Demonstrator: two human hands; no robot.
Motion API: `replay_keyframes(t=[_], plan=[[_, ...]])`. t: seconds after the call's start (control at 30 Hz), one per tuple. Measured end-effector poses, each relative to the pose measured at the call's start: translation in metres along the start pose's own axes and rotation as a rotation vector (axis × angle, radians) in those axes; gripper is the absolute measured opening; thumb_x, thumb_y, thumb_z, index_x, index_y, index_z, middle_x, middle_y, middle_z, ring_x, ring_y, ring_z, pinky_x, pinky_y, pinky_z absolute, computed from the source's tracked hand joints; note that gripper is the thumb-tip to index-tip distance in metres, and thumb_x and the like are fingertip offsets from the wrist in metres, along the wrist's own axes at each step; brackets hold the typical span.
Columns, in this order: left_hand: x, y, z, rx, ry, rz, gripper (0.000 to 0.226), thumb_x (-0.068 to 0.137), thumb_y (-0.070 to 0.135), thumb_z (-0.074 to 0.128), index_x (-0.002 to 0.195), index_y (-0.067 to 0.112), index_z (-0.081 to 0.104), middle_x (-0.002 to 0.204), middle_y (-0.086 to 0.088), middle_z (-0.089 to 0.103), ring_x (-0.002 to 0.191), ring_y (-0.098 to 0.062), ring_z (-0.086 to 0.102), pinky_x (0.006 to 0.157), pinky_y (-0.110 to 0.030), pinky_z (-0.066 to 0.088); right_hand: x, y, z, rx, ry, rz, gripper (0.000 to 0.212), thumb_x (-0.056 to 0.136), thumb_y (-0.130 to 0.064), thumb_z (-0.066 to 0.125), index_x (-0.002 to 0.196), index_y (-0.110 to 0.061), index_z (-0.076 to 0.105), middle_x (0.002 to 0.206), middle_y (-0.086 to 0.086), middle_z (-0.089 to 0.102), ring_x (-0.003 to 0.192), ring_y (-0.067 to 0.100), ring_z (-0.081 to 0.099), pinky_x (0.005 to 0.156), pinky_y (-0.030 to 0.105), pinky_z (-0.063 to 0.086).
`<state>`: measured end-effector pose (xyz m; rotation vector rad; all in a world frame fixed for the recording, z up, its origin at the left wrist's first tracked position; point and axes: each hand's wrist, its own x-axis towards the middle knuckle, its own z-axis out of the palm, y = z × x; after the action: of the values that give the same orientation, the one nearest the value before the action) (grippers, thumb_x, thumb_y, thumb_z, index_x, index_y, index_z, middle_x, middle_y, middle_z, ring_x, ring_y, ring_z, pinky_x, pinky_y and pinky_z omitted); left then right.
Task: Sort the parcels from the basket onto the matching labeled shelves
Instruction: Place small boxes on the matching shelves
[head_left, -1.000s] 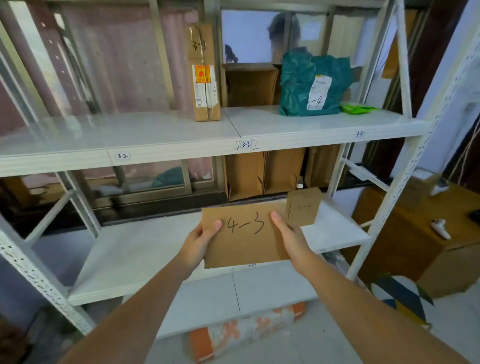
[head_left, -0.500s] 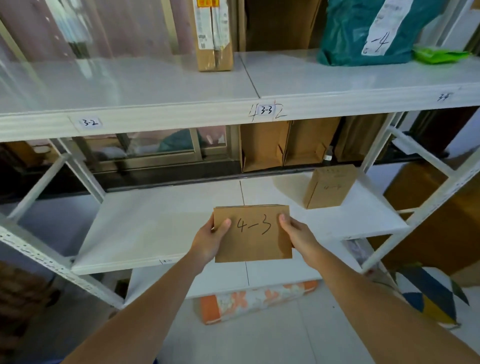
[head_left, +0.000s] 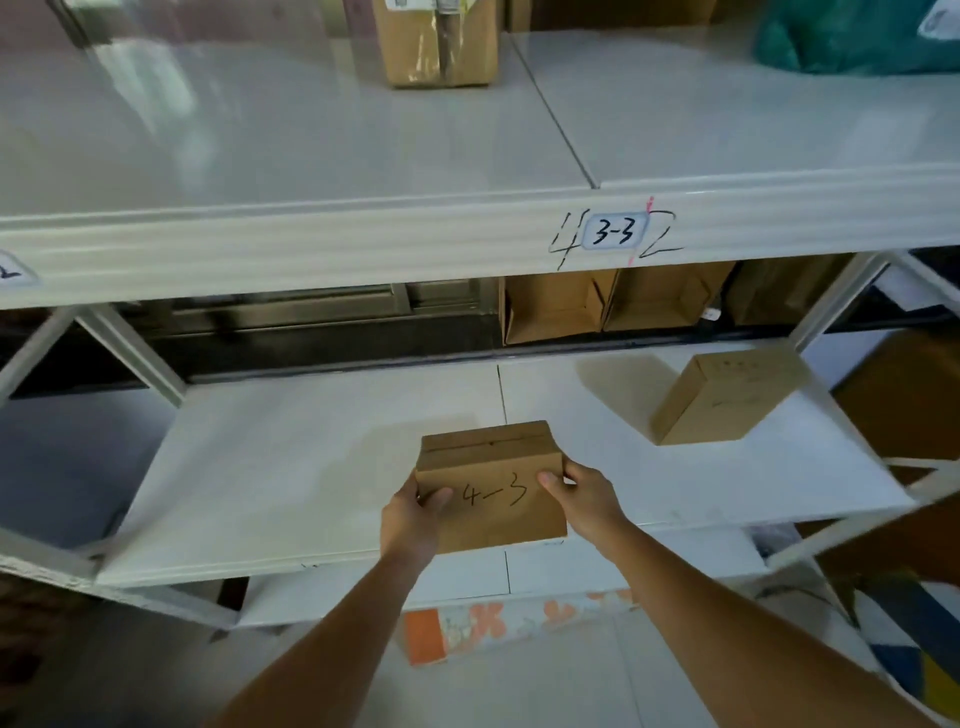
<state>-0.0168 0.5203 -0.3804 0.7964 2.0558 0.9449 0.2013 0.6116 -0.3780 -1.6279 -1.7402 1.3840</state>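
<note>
A brown cardboard parcel (head_left: 491, 467) marked "4-3" sits at the front edge of the lower white shelf (head_left: 291, 467), near its middle seam. My left hand (head_left: 413, 514) grips its left side and my right hand (head_left: 584, 493) grips its right side, thumbs on the front face. The shelf above (head_left: 311, 156) carries a "3-3" label (head_left: 614, 232) on its front rim, with handwritten "4" and "2" either side. The basket is out of view.
Another small cardboard box (head_left: 727, 397) lies on the same lower shelf to the right. A tall taped box (head_left: 439, 41) and a teal bag (head_left: 857, 36) stand on the upper shelf. Open cartons (head_left: 613, 306) sit behind. An orange patterned bundle (head_left: 467, 631) lies on the floor.
The parcel has moved forward and down, from held in front of the rack to the front edge of the lower shelf. The view has come closer and tilted down.
</note>
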Motion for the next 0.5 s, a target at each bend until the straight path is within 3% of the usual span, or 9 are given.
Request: replay_keyframes(t=[0.13, 0.2, 0.27, 0.37, 0.43, 0.5], plan=[[0.016, -0.009, 0.009, 0.029, 0.032, 0.032, 0.044, 0.099, 0.017, 0.064, 0.142, 0.022, 0.056, 0.11, 0.001, 0.067, 0.1, -0.021, 0.06, 0.089, -0.032, 0.052, 0.034, 0.014, 0.008, -0.136, -0.06, -0.017, 0.035, 0.098, -0.024, 0.064, 0.133, -0.02, 0.065, 0.109, -0.008, 0.07, 0.092, 0.008, 0.062, 0.076, 0.01, 0.042], [0.026, -0.013, 0.01, 0.068, 0.039, 0.043, 0.049, 0.098, 0.013, 0.066, 0.144, 0.024, 0.055, 0.11, 0.002, 0.068, 0.101, -0.021, 0.061, 0.094, -0.033, 0.052, 0.045, 0.02, 0.014, -0.159, -0.076, -0.027, 0.045, 0.097, -0.017, 0.065, 0.141, -0.022, 0.059, 0.123, -0.004, 0.07, 0.103, 0.011, 0.063, 0.085, 0.01, 0.041], [0.037, -0.019, 0.011, 0.102, 0.049, 0.041, 0.048, 0.096, 0.012, 0.068, 0.141, 0.023, 0.058, 0.105, 0.004, 0.068, 0.097, -0.02, 0.061, 0.089, -0.03, 0.051, 0.052, 0.025, 0.02, -0.159, -0.088, -0.038, 0.048, 0.095, -0.013, 0.066, 0.142, -0.022, 0.059, 0.126, -0.004, 0.069, 0.112, 0.014, 0.062, 0.085, 0.003, 0.039], [0.046, -0.027, 0.011, 0.156, 0.062, 0.026, 0.046, 0.094, 0.01, 0.069, 0.138, 0.02, 0.06, 0.104, 0.002, 0.069, 0.095, -0.021, 0.062, 0.084, -0.031, 0.051, 0.055, 0.03, 0.03, -0.116, -0.105, -0.036, 0.048, 0.093, -0.007, 0.067, 0.138, -0.023, 0.061, 0.118, -0.012, 0.068, 0.11, 0.01, 0.063, 0.082, -0.005, 0.038], [0.051, -0.034, 0.011, 0.189, 0.056, 0.001, 0.046, 0.094, 0.01, 0.067, 0.139, 0.016, 0.057, 0.111, -0.004, 0.069, 0.1, -0.026, 0.063, 0.088, -0.037, 0.054, 0.055, 0.032, 0.036, -0.069, -0.13, -0.034, 0.047, 0.092, -0.013, 0.071, 0.137, -0.023, 0.062, 0.117, -0.017, 0.068, 0.103, 0.002, 0.064, 0.09, 0.002, 0.045], [0.054, -0.039, 0.013, 0.195, 0.051, -0.013, 0.048, 0.096, 0.012, 0.066, 0.141, 0.014, 0.05, 0.119, -0.01, 0.068, 0.105, -0.031, 0.063, 0.092, -0.042, 0.055, 0.053, 0.033, 0.041, -0.01, -0.139, -0.026, 0.043, 0.094, -0.031, 0.071, 0.136, -0.029, 0.061, 0.117, -0.022, 0.066, 0.104, -0.003, 0.063, 0.087, 0.0, 0.043]])
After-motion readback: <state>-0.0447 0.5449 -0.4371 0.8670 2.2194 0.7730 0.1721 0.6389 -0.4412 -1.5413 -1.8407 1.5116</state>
